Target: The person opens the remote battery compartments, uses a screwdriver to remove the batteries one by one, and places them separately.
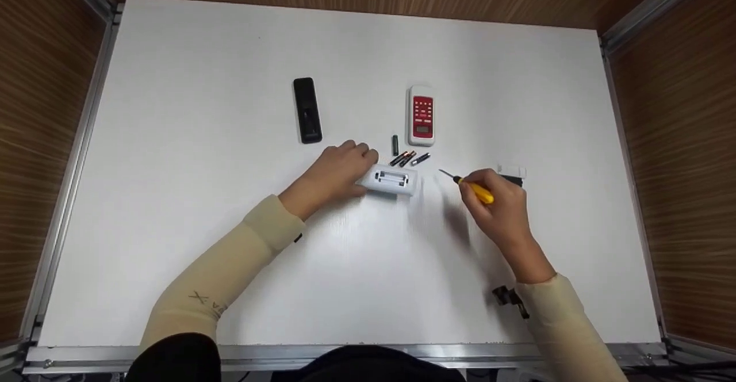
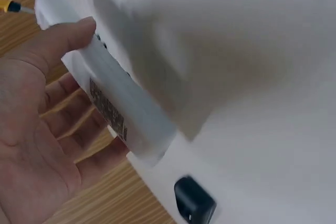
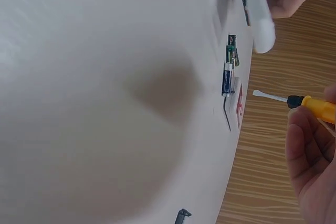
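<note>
My left hand [image 1: 339,170] grips a white remote control [image 1: 393,179] by its left end. An uncovered battery slot, with no battery in it, faces up in the head view. In the left wrist view, the thumb lies across the remote [image 2: 131,103], and a dark printed label shows on its side. My right hand [image 1: 501,208] holds a yellow-handled screwdriver [image 1: 478,191] between thumb and fingers. Its metal tip points toward the remote, with a gap between them. The flat blade of the screwdriver [image 3: 317,109] shows in the right wrist view.
Several small batteries [image 1: 407,159] lie just beyond the remote, with a green one [image 1: 395,145] beside them. Farther back lie a black remote [image 1: 307,111] and a white remote with a red face [image 1: 422,116]. A white-and-black object [image 1: 513,172] is partly hidden behind my right hand.
</note>
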A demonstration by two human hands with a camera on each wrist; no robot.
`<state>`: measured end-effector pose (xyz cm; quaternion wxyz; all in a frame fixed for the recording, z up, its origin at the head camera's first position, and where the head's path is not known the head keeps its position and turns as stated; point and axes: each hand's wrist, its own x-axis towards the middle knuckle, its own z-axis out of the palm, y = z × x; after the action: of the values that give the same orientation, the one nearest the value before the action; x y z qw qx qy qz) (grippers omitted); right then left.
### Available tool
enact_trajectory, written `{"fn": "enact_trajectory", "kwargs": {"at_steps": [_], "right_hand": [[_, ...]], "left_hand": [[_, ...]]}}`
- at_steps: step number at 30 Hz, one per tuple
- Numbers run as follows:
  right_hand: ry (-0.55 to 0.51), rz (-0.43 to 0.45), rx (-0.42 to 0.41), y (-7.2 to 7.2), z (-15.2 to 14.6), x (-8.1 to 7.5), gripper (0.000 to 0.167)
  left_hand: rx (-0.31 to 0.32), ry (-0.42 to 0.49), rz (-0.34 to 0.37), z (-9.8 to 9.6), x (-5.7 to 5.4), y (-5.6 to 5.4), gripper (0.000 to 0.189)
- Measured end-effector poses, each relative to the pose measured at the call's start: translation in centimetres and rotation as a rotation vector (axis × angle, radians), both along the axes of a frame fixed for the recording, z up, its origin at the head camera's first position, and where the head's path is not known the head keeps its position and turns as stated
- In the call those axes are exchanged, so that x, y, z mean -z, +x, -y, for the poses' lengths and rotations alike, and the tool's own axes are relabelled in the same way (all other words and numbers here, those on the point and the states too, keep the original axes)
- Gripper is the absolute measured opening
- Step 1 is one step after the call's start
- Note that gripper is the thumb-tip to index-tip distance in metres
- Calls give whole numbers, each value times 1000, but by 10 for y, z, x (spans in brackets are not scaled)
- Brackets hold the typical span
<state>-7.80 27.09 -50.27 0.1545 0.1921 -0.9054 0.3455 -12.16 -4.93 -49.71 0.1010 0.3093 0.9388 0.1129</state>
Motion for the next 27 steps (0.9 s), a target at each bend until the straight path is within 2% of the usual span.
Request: {"fn": "enact_trajectory", "kwargs": {"at_steps": [5,9,12,19,24,27], "right_hand": [[-9,13,16,2,-1,4,9],[-10,22,27,4,-2,6,10],[-9,29,34,6,-4,8,10],[-4,22,43,9,-7,11,10],[-3,22,54,10,-6,10,10],[-21,27,61,12,-4,10,10]], "left_hand": [[72,-37,-77,18,-14,-17,63],[135,-67,-164,25,-21,-31,52],[182,-99,-237,28,-22,-42,42],[284,-242,-348,31,-21,-67,47],[352,-303,-387,33,-19,-84,42],[385,-331,-378,36,-17,-93,44]]}}
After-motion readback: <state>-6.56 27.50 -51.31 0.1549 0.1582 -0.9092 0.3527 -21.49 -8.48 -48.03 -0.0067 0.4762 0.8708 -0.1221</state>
